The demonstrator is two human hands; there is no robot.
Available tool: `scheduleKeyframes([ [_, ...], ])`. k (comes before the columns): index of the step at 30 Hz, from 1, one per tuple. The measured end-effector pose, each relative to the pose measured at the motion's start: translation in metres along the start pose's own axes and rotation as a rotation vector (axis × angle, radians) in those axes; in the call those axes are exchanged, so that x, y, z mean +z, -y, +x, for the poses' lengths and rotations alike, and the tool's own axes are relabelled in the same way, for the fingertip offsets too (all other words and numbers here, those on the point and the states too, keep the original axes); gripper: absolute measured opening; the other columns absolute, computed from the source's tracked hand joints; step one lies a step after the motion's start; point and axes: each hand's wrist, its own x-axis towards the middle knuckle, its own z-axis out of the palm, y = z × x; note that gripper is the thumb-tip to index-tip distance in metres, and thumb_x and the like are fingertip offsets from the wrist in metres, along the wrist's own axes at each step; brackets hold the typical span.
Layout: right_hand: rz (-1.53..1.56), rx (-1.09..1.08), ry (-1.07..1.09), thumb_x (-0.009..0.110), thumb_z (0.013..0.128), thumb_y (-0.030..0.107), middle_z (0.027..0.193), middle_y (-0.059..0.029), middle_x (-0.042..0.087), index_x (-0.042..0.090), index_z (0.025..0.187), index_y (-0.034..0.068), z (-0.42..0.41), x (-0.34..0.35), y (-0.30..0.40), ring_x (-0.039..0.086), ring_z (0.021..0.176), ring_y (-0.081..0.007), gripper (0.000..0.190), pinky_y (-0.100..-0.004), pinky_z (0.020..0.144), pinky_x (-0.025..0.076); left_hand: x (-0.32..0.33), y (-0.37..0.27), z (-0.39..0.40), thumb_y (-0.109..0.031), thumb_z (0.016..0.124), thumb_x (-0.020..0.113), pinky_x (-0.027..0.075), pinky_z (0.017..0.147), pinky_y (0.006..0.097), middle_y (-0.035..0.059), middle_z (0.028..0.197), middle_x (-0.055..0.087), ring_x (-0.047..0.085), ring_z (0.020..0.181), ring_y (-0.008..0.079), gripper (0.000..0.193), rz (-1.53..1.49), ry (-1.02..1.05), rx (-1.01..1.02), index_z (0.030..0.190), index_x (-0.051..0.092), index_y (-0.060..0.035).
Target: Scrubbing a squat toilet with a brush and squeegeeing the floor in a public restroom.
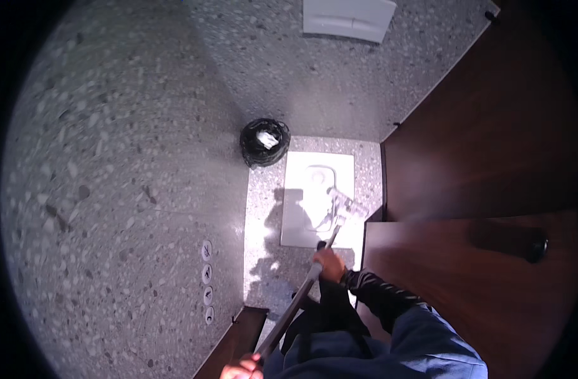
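Note:
My right hand [330, 265] grips a long mop-like handle [289, 315] partway down its length. At the bottom edge of the view, my left hand [243, 368] is closed around the same handle's upper end. The handle slants away from me to a pale, blurred head [348, 204], whose exact kind I cannot tell. That head lies over the right side of a white squat toilet [293, 232] set in the floor. Glare washes out much of the toilet's surface.
A waste bin with a black liner [251, 151] holds white paper beside the toilet's far left corner. Speckled walls [128, 156] stand left and ahead, with a white panel [348, 21] on the far one. Brown panels [459, 156] and a dark door handle [535, 246] are at right.

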Motion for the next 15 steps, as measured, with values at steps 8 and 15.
scheduleKeyframes([
  [8,-0.181,-0.166,0.270,0.063,0.059,0.017,0.081,-0.0078,0.058,0.060,0.087,0.012,0.075,0.006,0.051,0.057,0.082,-0.0286,0.028,-0.0409,0.072,0.044,-0.021,-0.069,-0.026,-0.022,0.088,0.054,0.045,0.080,0.0330,0.0093,0.086,0.055,0.052,0.077,0.0195,0.014,-0.082,-0.702,-0.180,0.089,0.054,-0.0074],
  [15,-0.376,0.186,0.420,0.056,0.068,0.006,0.092,-0.0034,0.058,0.058,0.089,0.016,0.129,0.016,-0.023,0.052,0.098,-0.0236,0.024,-0.0409,0.074,0.040,-0.009,0.037,0.029,-0.037,0.088,0.057,0.045,0.064,0.0242,0.0024,0.086,0.056,0.055,0.083,0.0126,0.026,-0.171,-0.634,-0.385,0.089,0.050,-0.0126],
])
